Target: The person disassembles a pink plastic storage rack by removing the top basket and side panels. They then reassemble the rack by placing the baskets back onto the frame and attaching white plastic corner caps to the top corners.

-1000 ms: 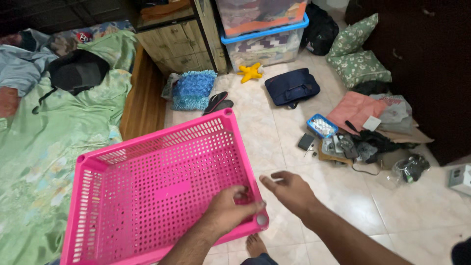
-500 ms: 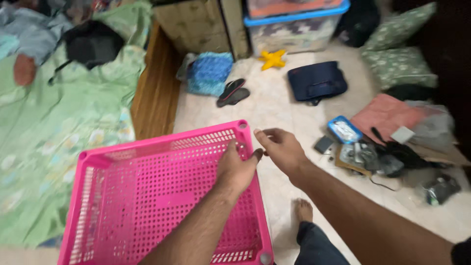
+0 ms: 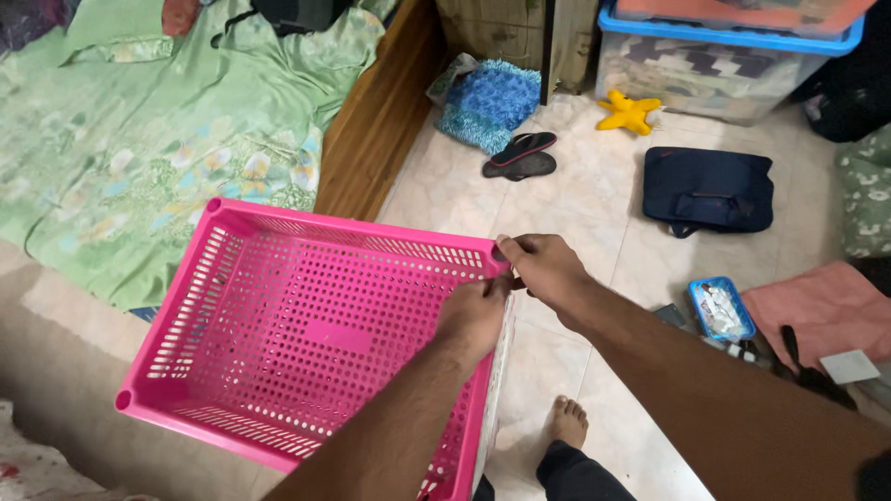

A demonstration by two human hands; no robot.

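Both hands are pinching the far right corner of the empty pink perforated basket (image 3: 306,343) — left hand (image 3: 475,315) closed on the rim, right hand (image 3: 543,267) nipping the corner post — holding it above the tiled floor (image 3: 594,209) beside the bed (image 3: 167,121); it is looking light and stiff, best gripped by its rim.

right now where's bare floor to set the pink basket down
Bare tiles lie between the pink basket, black flip-flops and navy bag. Crowded at right around the blue tin and pink cloth.
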